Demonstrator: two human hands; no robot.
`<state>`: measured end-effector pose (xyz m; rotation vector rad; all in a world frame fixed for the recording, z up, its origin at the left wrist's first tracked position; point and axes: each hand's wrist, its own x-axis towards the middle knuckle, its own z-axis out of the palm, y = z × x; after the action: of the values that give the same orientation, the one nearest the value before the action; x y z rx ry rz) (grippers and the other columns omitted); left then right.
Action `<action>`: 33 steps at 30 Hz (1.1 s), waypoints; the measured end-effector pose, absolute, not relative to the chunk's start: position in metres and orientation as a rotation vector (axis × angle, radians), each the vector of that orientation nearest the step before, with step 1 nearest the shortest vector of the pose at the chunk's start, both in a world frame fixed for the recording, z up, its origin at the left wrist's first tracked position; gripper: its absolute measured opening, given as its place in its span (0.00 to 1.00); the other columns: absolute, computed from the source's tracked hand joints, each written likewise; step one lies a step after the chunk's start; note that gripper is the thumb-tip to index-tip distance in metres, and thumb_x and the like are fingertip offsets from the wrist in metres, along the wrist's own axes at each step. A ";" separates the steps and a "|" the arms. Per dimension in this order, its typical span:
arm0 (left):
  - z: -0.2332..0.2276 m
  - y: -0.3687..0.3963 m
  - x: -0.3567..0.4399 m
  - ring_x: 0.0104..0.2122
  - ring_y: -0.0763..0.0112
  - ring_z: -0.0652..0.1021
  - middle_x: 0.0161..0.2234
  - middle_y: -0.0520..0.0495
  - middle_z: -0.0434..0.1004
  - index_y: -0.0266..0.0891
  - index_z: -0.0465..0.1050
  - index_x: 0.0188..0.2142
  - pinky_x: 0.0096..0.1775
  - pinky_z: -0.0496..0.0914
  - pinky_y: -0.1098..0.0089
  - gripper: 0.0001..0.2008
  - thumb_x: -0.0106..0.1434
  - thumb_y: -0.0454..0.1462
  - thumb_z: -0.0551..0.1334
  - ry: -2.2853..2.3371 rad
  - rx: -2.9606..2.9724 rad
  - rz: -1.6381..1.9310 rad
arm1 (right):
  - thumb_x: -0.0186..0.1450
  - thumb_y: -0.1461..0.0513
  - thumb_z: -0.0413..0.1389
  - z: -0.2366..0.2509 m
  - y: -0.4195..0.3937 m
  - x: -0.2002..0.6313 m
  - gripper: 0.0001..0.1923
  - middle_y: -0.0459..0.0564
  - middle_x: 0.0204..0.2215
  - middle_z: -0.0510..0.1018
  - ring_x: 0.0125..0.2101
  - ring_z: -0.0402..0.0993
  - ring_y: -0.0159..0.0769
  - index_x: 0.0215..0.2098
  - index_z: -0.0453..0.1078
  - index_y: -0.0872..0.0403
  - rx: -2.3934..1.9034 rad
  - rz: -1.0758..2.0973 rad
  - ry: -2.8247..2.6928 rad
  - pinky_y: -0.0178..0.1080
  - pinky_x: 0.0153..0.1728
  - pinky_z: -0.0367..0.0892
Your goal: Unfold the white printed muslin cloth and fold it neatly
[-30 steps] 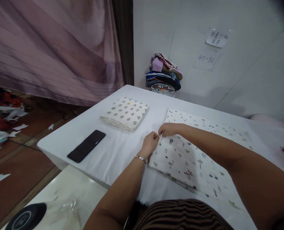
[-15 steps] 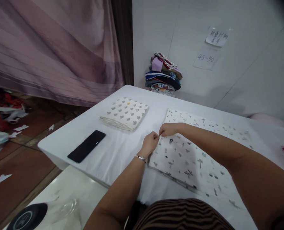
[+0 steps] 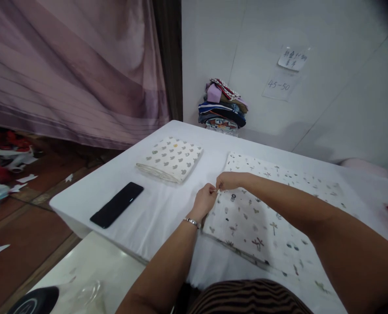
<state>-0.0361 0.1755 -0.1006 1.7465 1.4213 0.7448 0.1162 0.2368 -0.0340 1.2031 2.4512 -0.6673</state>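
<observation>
While both hands are meeting at one spot, the surface (image 3: pixel 167 209), draped in white, is spreading out beneath and beyond them. Printed cloth (image 3: pixel 266 213) is lying flat on it, running from the hands away to the right and toward the body, long axis going left-far to right-near across the view; its left edge is sitting right under the fingertips. Left hand (image 3: pixel 206 200) is curled, fingertips pinching at that left edge. Right hand (image 3: pixel 230 180) is reaching across from the right, fingers also pinched on the same edge, so the two are touching or nearly so at the pinch point. Both are about equally near the edge; the right forearm is lying over the cloth, the left coming in from outside it. What exactly sits between the fingertips is too small to tell, maybe a thread or the hem.

Folded cloth (image 3: pixel 170 159) with grey shapes is resting left of the hands and further out, well apart. Clothes pile (image 3: pixel 222 109) is stacked against the wall, far beyond the hands. Phone (image 3: pixel 117 205), black, screen dark, is lying left of the left hand, no brand visible. Bracelet (image 3: pixel 191 222) is sitting on the left wrist.

Writing: lower paper note (image 3: pixel 279 85) on the wall is reading "45-50"; upper note (image 3: pixel 293 58) is handwritten, not legible.
</observation>
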 end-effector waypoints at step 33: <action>-0.093 0.163 -0.031 0.33 0.67 0.75 0.32 0.50 0.77 0.42 0.68 0.33 0.32 0.61 0.71 0.03 0.60 0.38 0.57 1.566 1.933 0.576 | 0.54 0.67 0.51 -0.030 0.282 0.140 0.17 0.51 0.39 0.79 0.36 0.73 0.36 0.40 0.76 0.55 1.390 -0.616 2.295 0.33 0.33 0.64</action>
<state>-0.0305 0.1634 -0.0934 1.9329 1.5660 0.5756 0.1400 0.2825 -0.0302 1.3900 2.2952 -0.6158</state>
